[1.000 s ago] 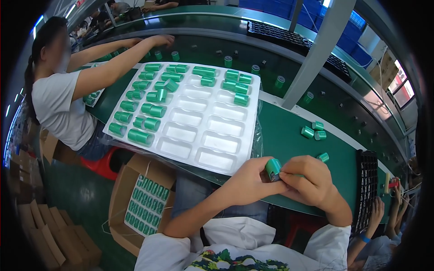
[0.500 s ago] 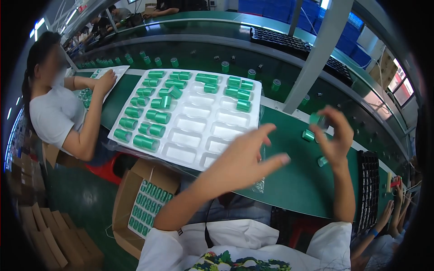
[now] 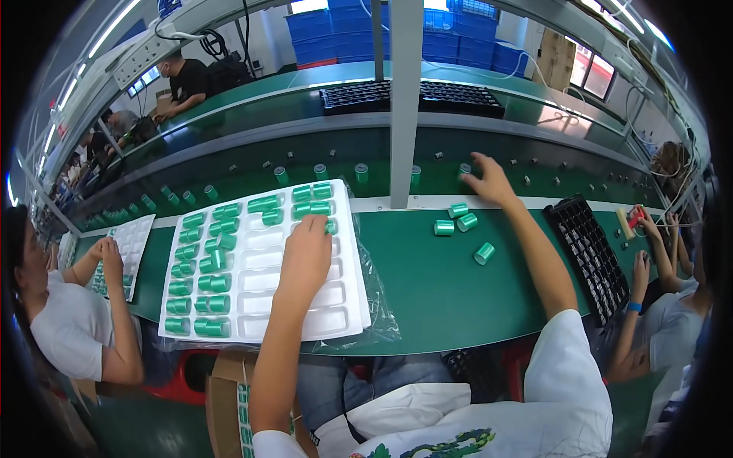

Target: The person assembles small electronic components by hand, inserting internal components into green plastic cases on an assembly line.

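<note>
My left hand (image 3: 308,248) reaches down over the white moulded tray (image 3: 256,328), its fingers together at a cell in the right-hand column. A short green cylinder (image 3: 330,227) shows just beside the fingertips; whatever the fingers hold is hidden beneath them. My right hand (image 3: 491,182) is stretched over the far belt, thumb and fingers apart, close to a standing green cylinder (image 3: 465,169). Between the hands, several loose green cylinders (image 3: 484,253) lie on the green table (image 3: 412,298). Green cylinders fill the tray's two left columns and the far cells of the other two.
A metal post (image 3: 403,114) rises at the table's far edge. A black slotted tray (image 3: 588,259) lies at the right. Co-workers sit on both sides. Clear plastic film (image 3: 382,324) sticks out beneath the white tray. A cardboard box (image 3: 221,397) stands below it.
My view has swung to the right. My left hand has gone from open above the table to the tray cells. My right hand has let go of a green cylinder and reached to the belt.
</note>
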A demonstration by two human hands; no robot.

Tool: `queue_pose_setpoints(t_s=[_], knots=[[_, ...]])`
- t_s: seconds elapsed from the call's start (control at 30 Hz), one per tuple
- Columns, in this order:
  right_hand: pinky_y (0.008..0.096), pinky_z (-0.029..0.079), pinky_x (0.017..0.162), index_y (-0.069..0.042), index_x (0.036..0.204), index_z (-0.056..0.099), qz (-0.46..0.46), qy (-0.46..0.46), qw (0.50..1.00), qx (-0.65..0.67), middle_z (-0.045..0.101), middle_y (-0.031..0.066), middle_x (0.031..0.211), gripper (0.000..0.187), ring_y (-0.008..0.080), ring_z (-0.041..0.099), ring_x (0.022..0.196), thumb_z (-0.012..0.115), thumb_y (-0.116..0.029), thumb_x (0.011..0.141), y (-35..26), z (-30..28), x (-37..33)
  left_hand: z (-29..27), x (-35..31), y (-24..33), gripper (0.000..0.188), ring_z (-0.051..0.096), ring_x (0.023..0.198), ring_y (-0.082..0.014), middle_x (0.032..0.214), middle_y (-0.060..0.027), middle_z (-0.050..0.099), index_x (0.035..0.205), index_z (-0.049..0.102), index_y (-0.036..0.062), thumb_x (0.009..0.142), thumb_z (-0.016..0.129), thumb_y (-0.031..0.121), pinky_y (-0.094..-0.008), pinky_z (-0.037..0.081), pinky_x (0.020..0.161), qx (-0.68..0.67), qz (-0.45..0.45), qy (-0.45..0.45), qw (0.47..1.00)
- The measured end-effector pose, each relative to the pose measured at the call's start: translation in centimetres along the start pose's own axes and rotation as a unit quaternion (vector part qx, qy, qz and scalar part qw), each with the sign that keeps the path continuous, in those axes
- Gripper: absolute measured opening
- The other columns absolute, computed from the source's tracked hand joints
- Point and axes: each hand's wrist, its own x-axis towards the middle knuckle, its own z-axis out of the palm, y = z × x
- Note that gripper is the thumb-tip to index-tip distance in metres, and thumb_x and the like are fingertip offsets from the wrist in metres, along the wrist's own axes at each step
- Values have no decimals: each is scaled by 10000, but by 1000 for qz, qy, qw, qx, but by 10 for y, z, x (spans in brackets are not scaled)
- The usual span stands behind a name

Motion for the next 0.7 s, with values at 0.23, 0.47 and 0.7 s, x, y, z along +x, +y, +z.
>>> queue_pose_setpoints(t_s=[0.23, 0.47, 0.7], knots=[[494, 507, 865, 24, 1134, 558, 287, -9, 908, -305, 585, 281, 1139, 380, 454, 594, 1021, 643, -202, 841, 70, -41, -18, 2, 1, 0, 349, 579, 993, -381, 1091, -205, 545, 1200, 580, -34, 886, 636, 107, -399, 479, 870, -80, -30, 29, 996], [388, 523, 844, 14, 1103, 640, 135, 102, 984, -61, 654, 212, 1008, 308, 329, 650, 955, 689, -125, 832, 83, -39, -18, -19, -2, 6, 356, 597, 888, -213, 1022, -124, 633, 1193, 621, 10, 870, 696, 141, -301, 471, 762, -202, 24, 119, 972], [239, 513, 835, 28, 1234, 596, 128, 152, 841, 504, 669, 81, 1098, 339, 136, 632, 948, 656, -8, 902, -8, -62, -17, -32, -39, 75, 404, 619, 870, -119, 1069, -75, 625, 1272, 536, -26, 898, 677, 32, -251, 517, 741, -734, -135, -52, 664]])
